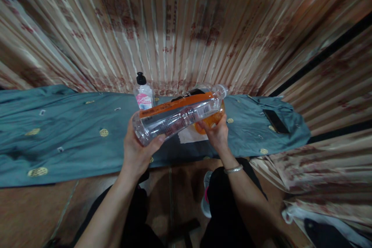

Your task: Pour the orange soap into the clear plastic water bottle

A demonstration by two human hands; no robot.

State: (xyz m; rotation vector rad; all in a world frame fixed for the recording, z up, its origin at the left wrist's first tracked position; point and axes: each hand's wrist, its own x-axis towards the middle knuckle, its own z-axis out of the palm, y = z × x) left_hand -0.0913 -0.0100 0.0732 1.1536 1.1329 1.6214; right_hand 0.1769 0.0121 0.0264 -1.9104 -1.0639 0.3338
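My left hand [141, 149] is wrapped around the base of a large clear plastic bottle [183, 118] with an orange and dark label. The bottle lies nearly level, tilted so that its neck points right and slightly up. Beneath the neck, my right hand [217, 131] grips an orange translucent container [210, 123], partly hidden by the bottle and my fingers; its exact kind I cannot make out. A white sheet [188, 135] lies flat under it. Behind the large bottle's base stands an upright clear bottle [144, 99] with a black cap and a pink label.
A teal patterned cloth [81, 131] covers the long narrow surface. Toward its right end lies a dark phone [275, 121]. Pleated curtains [180, 27] hang right behind the surface and along the right side, where dark bars [325, 54] cross. My legs and a shoe [206, 193] are below.
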